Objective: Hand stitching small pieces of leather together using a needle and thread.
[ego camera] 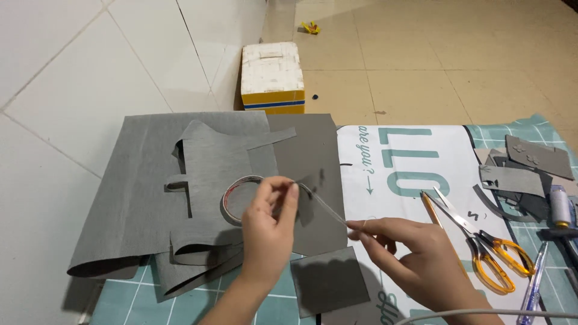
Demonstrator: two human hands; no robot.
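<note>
My left hand (270, 232) holds a roll of clear tape (236, 197) upright over grey fabric sheets (162, 198), thumb and fingers pinched at the roll's top. A thin strip of tape (325, 207) runs from the roll down to the right. My right hand (409, 253) pinches the strip's free end between thumb and forefinger. A small dark grey square piece (328, 281) lies just below and between my hands.
Yellow-handled scissors (487, 247) and a pencil (431, 209) lie right of my right hand. Grey cut scraps (530, 168), a thread spool (560, 207) and a pen (533, 283) sit at far right. A white and yellow box (272, 78) stands against the tiled wall.
</note>
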